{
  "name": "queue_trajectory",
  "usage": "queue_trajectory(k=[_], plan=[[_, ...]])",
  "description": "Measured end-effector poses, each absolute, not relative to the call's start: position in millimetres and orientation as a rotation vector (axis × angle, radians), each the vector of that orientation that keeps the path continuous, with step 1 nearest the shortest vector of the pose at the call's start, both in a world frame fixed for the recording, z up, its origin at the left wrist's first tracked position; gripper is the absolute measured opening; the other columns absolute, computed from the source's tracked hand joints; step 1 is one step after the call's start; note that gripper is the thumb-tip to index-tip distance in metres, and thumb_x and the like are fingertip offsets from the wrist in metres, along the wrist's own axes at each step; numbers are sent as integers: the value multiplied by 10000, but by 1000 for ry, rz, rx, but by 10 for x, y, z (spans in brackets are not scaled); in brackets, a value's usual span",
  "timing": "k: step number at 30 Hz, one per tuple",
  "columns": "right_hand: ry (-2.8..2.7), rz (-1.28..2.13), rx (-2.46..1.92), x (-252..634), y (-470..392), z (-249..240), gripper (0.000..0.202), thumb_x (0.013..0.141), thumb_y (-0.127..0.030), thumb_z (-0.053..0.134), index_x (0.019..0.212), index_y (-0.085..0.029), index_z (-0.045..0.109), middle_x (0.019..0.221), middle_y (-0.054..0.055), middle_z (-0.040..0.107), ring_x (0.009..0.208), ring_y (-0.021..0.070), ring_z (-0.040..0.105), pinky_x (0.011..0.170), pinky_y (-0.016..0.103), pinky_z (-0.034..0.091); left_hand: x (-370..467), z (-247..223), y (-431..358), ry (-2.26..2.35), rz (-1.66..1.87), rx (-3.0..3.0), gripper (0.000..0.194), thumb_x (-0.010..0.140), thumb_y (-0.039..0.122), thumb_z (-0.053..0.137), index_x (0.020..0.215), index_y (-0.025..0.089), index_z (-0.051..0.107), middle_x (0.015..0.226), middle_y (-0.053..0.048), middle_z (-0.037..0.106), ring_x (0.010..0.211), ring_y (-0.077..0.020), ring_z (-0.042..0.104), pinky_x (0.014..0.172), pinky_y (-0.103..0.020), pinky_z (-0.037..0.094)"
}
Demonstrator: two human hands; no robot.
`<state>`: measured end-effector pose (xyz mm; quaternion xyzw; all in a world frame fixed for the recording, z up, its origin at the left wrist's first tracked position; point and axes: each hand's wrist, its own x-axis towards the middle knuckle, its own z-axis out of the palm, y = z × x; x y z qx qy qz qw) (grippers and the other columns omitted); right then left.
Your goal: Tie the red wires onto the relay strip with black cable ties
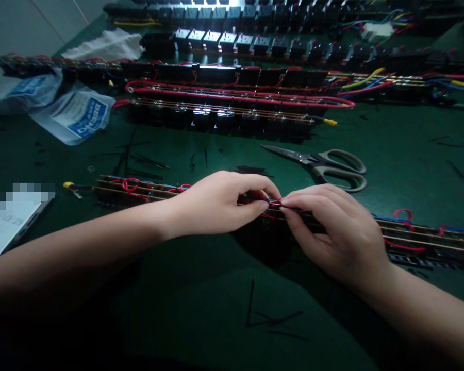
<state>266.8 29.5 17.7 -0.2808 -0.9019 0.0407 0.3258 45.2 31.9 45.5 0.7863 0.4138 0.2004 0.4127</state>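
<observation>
A long wired strip (166,191) with brass-coloured rods and red and blue wires lies across the green table before me. Over its middle, my left hand (220,203) is closed in a pinch on thin red and dark wires (274,204). My right hand (340,226) pinches the same wires from the other side, fingertips almost touching those of the left. Its palm and fingers cover part of the strip. Just behind my right hand rest the scissors (320,165), their blades pointing left. Whether a tie is around the wires is too small to tell.
Several similar wired strips (232,103) lie in rows at the back. Plastic bags (81,113) and a white crumpled sheet (104,45) are at the back left. A phone-like device (19,221) lies at the left edge. Black tie pieces (272,322) are scattered in front and behind.
</observation>
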Motion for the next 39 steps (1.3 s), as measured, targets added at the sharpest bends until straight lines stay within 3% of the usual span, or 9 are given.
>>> queue_trajectory(k=[18,39], plan=[[-2379,72,-714,2672,323,149,144,859,-119,660,989,-160,615,872,120,710,758,258,663,694,414,530,429,426,341,990,546,2030,291,913,179,510,1143,148,685,1126,-33,736,1036,-166,665,950,-281,490],[-2378,119,-804,2673,275,174,126,890,-135,614,988,-208,580,901,75,722,792,214,649,719,372,525,452,477,331,1058,481,1911,214,911,201,533,1089,221,650,1063,11,724,999,-149,664,884,-276,508]])
